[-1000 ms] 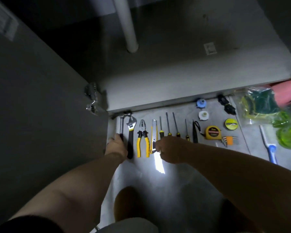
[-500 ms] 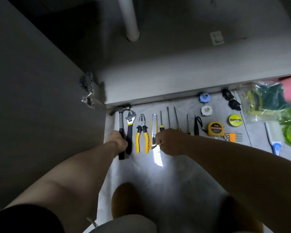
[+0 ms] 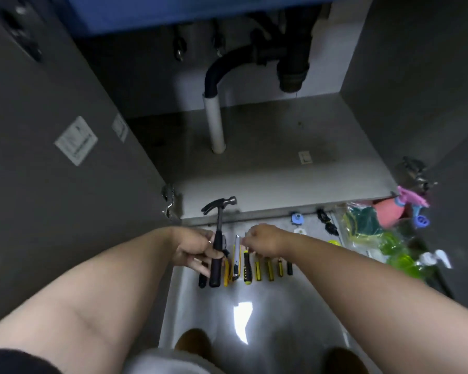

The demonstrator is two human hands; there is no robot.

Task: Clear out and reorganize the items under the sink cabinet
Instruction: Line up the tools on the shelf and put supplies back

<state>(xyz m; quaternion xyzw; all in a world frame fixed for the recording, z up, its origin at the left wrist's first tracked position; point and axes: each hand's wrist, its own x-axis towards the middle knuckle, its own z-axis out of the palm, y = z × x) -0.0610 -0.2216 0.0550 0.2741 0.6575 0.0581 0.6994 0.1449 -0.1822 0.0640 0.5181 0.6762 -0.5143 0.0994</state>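
Note:
My left hand [image 3: 192, 247] grips the dark handle of a claw hammer [image 3: 219, 205], which is raised with its head in front of the cabinet's front edge. On the floor beneath lie a black-handled wrench [image 3: 202, 280], yellow pliers [image 3: 226, 272], a utility knife [image 3: 237, 259] and a row of screwdrivers [image 3: 264, 269]. My right hand [image 3: 265, 240] hovers over the screwdriver shafts with curled fingers. Its fingertips are at the shaft of the black-and-yellow screwdriver [image 3: 247, 267]; whether they pinch it is unclear. The cabinet floor [image 3: 281, 179] is bare.
A white drain pipe [image 3: 214, 122] and black trap [image 3: 292, 63] stand inside the cabinet. The open door [image 3: 52, 171] is on the left. At right lie bagged sponges [image 3: 362, 220], a pink spray bottle [image 3: 389, 209], green bottles [image 3: 401, 256] and small spools [image 3: 297, 218].
My left hand has lifted the hammer off the floor. My right hand has risen off the screwdriver handles. The view has tilted up into the cabinet.

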